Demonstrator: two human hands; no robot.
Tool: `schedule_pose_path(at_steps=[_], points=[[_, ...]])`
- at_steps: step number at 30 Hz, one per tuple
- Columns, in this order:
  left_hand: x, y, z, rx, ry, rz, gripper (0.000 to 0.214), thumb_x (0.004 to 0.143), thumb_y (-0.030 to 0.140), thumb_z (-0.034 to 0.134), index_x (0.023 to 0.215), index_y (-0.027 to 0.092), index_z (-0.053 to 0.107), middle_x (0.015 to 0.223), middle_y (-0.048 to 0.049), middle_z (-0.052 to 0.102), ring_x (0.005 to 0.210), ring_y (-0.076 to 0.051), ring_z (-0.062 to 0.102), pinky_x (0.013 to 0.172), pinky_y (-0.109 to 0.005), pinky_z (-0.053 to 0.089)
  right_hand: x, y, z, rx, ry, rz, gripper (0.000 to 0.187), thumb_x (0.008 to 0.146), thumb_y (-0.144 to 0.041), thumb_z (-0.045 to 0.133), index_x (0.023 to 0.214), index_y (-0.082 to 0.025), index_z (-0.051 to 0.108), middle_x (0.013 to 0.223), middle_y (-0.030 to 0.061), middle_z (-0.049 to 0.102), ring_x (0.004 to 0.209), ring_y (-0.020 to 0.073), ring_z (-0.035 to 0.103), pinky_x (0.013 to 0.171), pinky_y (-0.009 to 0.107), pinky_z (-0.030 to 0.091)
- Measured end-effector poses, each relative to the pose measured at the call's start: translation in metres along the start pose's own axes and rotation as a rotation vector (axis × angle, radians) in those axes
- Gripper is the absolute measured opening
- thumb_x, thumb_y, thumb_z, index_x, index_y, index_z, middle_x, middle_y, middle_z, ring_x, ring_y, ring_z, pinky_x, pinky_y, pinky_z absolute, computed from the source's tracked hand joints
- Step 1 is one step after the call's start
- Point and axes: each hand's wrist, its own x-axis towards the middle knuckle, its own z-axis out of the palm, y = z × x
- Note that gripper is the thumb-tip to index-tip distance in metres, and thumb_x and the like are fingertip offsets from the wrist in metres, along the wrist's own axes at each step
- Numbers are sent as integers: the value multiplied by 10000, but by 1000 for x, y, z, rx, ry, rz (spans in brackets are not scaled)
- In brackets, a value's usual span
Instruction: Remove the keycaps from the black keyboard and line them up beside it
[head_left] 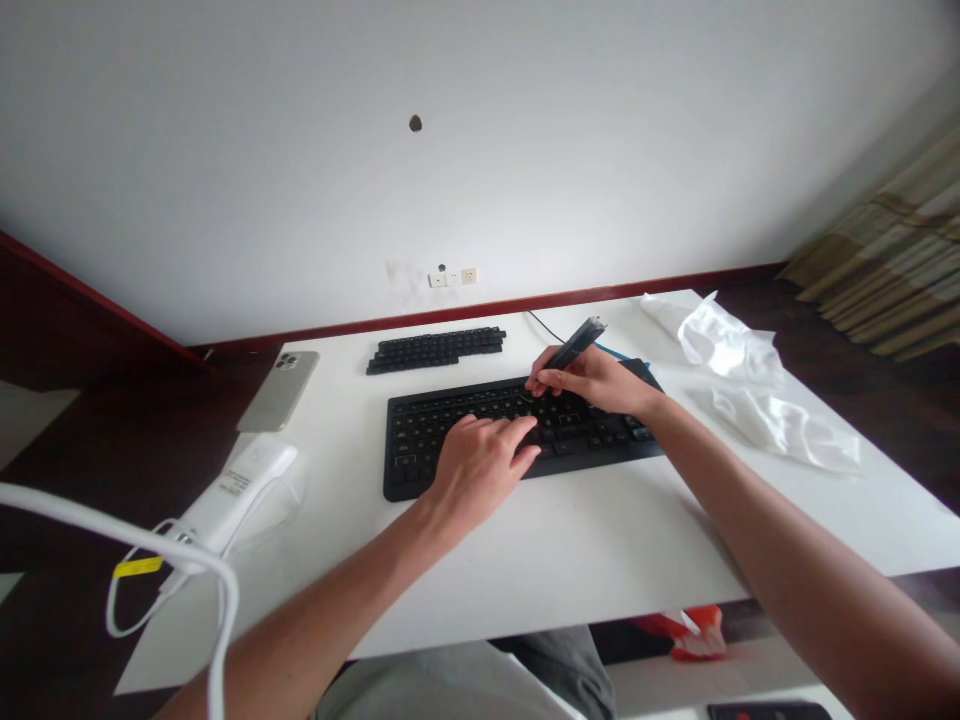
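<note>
A black keyboard (420, 440) lies on the white table (570, 540). My left hand (480, 462) rests flat on its middle keys with the fingers stretched out. My right hand (592, 382) is closed like a pen grip on a dark slim tool (576, 343), its tip touching the upper key rows. The tool's other end points up and to the right.
A row of loose black keycaps (436, 350) lies behind the keyboard. A phone (280, 390) lies face down at the left, a white device (232, 490) with a cable near it. Crumpled clear plastic bags (739, 375) sit at the right.
</note>
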Motion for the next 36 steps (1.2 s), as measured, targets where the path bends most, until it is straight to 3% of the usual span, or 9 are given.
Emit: schedule_pose_path(at_steps=[3,6,14,19,23,26,29,33,36], points=[[5,-4,-1,-42,-16,-33,275,947,348,750,1207,262,730,892,13,798,760,-165,723,778,-330,488,2,4,1,-17,140,-6,402,922,-583,703,990,-187,729,958,100,794,886,256,744,725,360,553],[9,-4,-2,-53,-38,-17,187,955,360,736,1121,279,767,851,22,773,744,-160,690,767,-329,493,3,6,0,-13,194,2,418,924,-598,691,991,-186,706,997,110,801,904,266,753,718,359,547],[15,-4,-5,-89,-38,50,85,924,277,761,991,224,761,1001,-23,753,980,-217,616,880,-348,539,3,3,0,-14,213,-18,449,900,-620,702,966,-176,722,974,126,802,884,275,752,707,373,555],[23,-4,-3,-149,-104,91,51,927,185,729,946,229,746,981,2,775,936,-205,622,860,-337,544,3,3,3,-3,217,-15,425,912,-603,701,955,-180,701,971,119,803,867,263,755,693,356,552],[33,-9,-17,-203,-114,132,129,898,164,733,1001,239,748,977,6,783,906,-201,643,827,-330,546,3,3,3,17,243,-38,396,932,-577,693,952,-182,693,959,107,797,866,253,756,684,340,549],[44,-27,-34,-240,-32,80,145,903,183,731,1028,253,753,1008,12,794,940,-196,665,834,-325,539,3,3,1,34,323,-68,387,933,-572,697,943,-185,693,956,104,792,871,252,757,686,337,554],[57,-57,-43,-112,31,-3,104,916,215,727,1001,262,765,1007,10,795,948,-211,662,848,-352,527,4,4,-1,61,412,-68,392,927,-580,704,961,-189,686,968,107,797,865,249,762,703,340,562],[69,-92,-34,-84,-1,-85,155,903,208,737,1046,256,770,1014,-4,791,906,-203,680,856,-349,533,5,7,-2,86,444,-47,409,921,-594,706,984,-191,677,976,114,802,881,256,767,713,347,570],[73,-105,-24,-29,-21,-77,133,900,198,733,1013,249,782,971,-24,777,920,-225,677,858,-365,534,6,6,0,89,439,-35,420,914,-600,710,981,-186,681,968,114,801,873,253,766,698,343,567]])
